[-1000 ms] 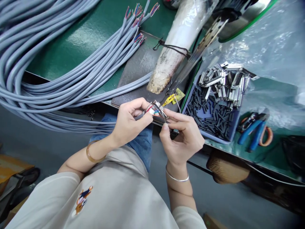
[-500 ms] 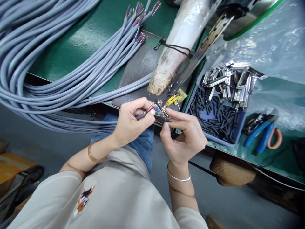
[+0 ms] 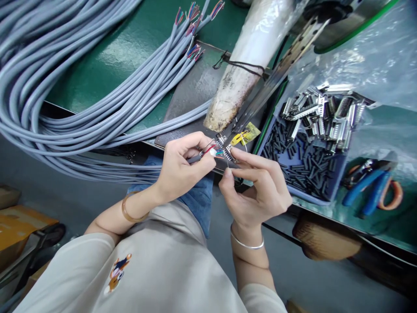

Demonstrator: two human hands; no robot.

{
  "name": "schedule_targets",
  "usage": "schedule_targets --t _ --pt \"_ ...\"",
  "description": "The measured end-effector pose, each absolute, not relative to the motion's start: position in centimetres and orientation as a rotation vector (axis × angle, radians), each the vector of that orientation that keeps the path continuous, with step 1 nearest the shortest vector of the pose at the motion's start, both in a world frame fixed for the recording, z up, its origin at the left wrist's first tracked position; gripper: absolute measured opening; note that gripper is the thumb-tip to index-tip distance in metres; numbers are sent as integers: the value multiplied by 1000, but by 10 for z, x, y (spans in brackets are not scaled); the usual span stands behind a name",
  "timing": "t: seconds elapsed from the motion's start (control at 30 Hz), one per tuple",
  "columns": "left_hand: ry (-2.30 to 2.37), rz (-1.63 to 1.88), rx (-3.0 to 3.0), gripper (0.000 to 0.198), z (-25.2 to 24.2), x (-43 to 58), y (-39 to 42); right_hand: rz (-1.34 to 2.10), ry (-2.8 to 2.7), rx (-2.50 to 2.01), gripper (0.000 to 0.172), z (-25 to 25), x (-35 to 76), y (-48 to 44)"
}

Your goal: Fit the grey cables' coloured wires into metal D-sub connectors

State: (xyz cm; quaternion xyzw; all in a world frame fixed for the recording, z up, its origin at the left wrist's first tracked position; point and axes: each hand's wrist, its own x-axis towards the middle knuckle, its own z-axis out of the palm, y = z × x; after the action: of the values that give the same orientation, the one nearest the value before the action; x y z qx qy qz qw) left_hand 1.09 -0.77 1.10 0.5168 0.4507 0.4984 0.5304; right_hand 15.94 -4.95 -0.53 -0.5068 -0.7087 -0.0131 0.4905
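Observation:
My left hand (image 3: 182, 167) is closed around the end of a grey cable (image 3: 194, 159), whose coloured wires (image 3: 219, 152) fan out from the fingertips. Those wires meet a metal multi-pin connector (image 3: 227, 150) lying between my two hands. My right hand (image 3: 256, 187) is closed, an upper finger against the connector's right end. Its thumb and another finger pinch a thin pale wire (image 3: 228, 164) just below the connector. Close above is the lower end of a dark metal rod (image 3: 241, 124), beside a yellow clip-like piece (image 3: 239, 138). Exact contact between wires and pins is too small to tell.
Many grey cables (image 3: 130, 100) with stripped ends lie across the green table at left. A plastic-wrapped post (image 3: 241, 65) slants down in the middle. At right are a blue bin (image 3: 332, 191) with metal connectors (image 3: 325, 108) and black sleeves (image 3: 306, 174), plus blue-handled pliers (image 3: 365, 187).
The whole view has shifted slightly, so the scene sits a little further right. Both hands keep their grips; the right one has moved slightly away from the left.

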Motion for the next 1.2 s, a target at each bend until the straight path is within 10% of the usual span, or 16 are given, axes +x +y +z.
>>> schedule_targets --t 1.2 --pt "1021 1026 1161 12 11 3 -9 -31 -1673 -1241 21 -10 161 -52"
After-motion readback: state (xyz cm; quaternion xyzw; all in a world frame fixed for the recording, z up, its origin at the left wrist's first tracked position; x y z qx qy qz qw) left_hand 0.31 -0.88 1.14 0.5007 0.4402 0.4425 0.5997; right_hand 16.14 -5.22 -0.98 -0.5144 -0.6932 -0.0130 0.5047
